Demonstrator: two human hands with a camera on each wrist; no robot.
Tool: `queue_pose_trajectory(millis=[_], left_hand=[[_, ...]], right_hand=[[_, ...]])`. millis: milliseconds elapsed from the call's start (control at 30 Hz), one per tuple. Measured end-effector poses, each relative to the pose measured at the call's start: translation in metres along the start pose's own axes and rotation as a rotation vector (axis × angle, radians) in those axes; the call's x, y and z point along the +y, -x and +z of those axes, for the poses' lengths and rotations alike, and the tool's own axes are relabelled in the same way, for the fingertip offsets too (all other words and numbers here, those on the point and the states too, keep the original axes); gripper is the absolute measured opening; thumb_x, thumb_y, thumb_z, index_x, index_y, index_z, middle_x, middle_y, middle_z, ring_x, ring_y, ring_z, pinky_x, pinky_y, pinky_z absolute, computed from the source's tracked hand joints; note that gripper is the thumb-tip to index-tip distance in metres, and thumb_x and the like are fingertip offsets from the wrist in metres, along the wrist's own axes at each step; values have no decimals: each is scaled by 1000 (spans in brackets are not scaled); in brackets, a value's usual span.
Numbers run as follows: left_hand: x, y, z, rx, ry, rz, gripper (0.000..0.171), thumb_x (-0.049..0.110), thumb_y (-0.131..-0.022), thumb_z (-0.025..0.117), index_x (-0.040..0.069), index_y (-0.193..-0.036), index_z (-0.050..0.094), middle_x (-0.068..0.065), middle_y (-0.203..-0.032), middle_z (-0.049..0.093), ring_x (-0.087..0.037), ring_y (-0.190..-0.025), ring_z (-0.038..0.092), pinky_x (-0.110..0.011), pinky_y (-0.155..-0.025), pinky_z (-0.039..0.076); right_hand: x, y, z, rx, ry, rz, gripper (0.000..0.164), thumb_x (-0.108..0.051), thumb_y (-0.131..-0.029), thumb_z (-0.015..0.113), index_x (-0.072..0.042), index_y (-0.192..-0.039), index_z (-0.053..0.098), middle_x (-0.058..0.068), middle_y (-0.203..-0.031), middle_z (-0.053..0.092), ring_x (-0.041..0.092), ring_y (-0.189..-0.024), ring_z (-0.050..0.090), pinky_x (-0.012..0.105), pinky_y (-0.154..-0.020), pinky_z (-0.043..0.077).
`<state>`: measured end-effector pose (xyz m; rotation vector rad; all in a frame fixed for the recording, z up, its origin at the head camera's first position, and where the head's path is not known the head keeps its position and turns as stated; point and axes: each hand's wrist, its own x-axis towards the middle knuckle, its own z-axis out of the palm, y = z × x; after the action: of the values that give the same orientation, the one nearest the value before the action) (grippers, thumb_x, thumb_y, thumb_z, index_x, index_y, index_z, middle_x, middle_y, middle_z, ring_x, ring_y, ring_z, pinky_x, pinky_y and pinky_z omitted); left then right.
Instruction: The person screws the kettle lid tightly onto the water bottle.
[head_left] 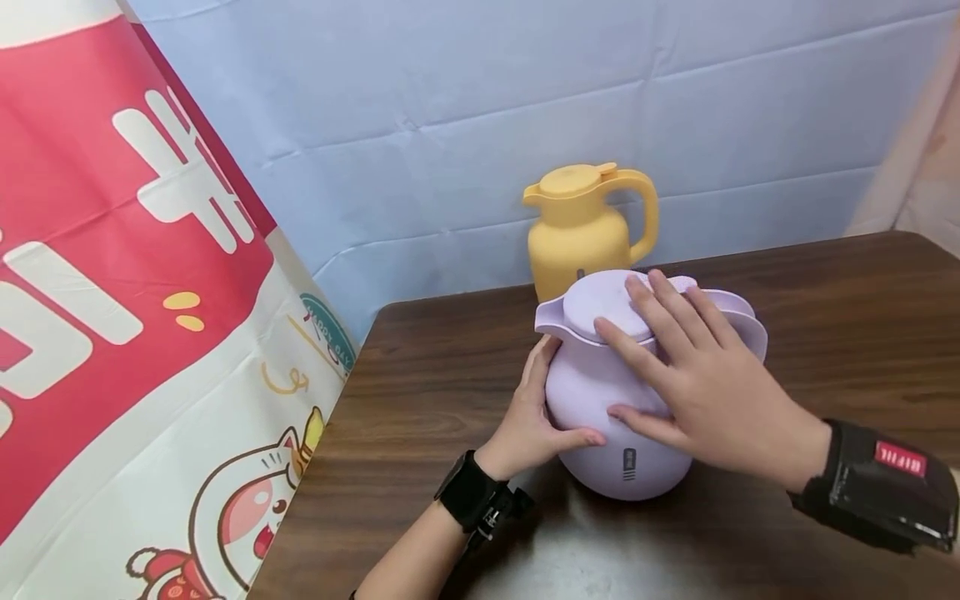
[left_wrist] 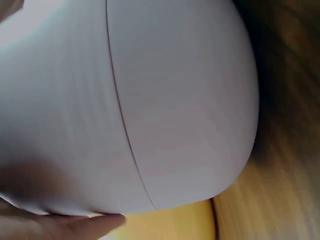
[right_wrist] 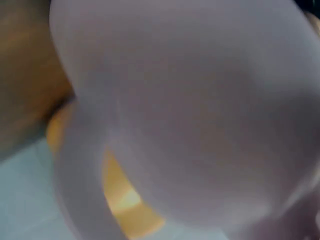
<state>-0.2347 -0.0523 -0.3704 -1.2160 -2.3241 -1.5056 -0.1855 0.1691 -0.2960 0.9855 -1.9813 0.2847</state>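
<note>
A lilac thermos jug (head_left: 585,387) stands upright on the table, its spout to the left and its handle (head_left: 752,333) to the right. My left hand (head_left: 528,429) holds the jug's left side, thumb across the front and fingers round behind. In the left wrist view, those fingertips (left_wrist: 107,225) lie along the lilac wall. Spread and nearly straight, the fingers of my right hand (head_left: 712,387) rest over the lid (head_left: 600,302), while its thumb lies against the body. The lilac surface (right_wrist: 185,115) fills most of the blurred right wrist view.
Behind the lilac jug stands a yellow thermos jug (head_left: 577,237), its lower part partly hidden. The dark wooden table (head_left: 420,400) meets a pale blue cloth (head_left: 450,125) at the back. A red and white printed cloth (head_left: 82,250) hangs on the left.
</note>
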Motion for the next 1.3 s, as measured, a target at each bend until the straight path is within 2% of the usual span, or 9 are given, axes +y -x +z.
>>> queue_pose_trajectory(millis=[100,167,267,400,633,767,1000,1167,1300], left_hand=[[5,4,1,-20,-17,-83,116,37,-74,80,30,-152,-7,3,-157,3,-16,-138,21,-39,-105,33],[8,10,2,-29,-47,-94,121,23,-75,82,28,-151,-13,1,-157,-2,-17,-141,14,-40,-108,29],[9,22,5,-52,-113,-55,126,16,-75,82,21,-149,-19,-4,-157,-9,-21,-143,6,-43,-110,24],[9,40,11,-68,-260,17,120,16,-79,79,12,-149,-18,-14,-156,-12,-31,-143,2,-45,-109,24],[11,57,19,-18,-409,170,113,12,-79,79,29,-152,-5,-27,-152,-9,-41,-139,15,-40,-97,42],[15,60,23,-4,-428,195,110,14,-79,79,31,-153,-1,-31,-151,-10,-43,-138,14,-41,-93,46],[19,61,27,-21,-413,181,102,19,-85,73,27,-153,-3,-33,-149,-17,-42,-139,14,-41,-100,40],[19,55,30,-43,-394,151,100,20,-87,70,30,-152,-6,-30,-149,-21,-37,-139,15,-33,-100,39],[17,46,31,-41,-391,175,104,20,-85,72,29,-152,-7,-31,-149,-20,-39,-140,7,-38,-103,36]], right_hand=[[-10,11,6,76,-18,0,61,-55,-97,37,-12,-140,45,29,-145,29,49,-134,24,57,-109,14],[-16,18,9,95,-29,-5,60,-54,-97,38,-14,-142,44,28,-148,25,49,-135,20,56,-110,12],[-23,29,14,98,-37,-12,57,-51,-98,39,-15,-142,44,26,-151,20,49,-136,16,55,-110,10],[-29,44,19,62,-34,8,55,-48,-99,35,-14,-142,44,26,-150,20,49,-136,15,55,-110,9],[-36,61,25,22,-41,59,52,-45,-101,30,-14,-140,45,29,-147,25,48,-135,20,52,-111,10],[-41,67,27,30,-28,71,48,-41,-103,28,-16,-139,47,27,-145,31,46,-135,23,53,-111,10],[-48,64,32,38,-11,69,48,-40,-103,28,-15,-139,47,26,-144,33,48,-134,23,60,-108,11],[-46,58,37,52,19,81,52,-45,-102,26,-15,-140,45,25,-145,32,51,-132,21,66,-104,10],[-38,59,41,62,40,101,55,-49,-101,26,-15,-141,42,23,-146,32,50,-134,20,69,-102,11]])
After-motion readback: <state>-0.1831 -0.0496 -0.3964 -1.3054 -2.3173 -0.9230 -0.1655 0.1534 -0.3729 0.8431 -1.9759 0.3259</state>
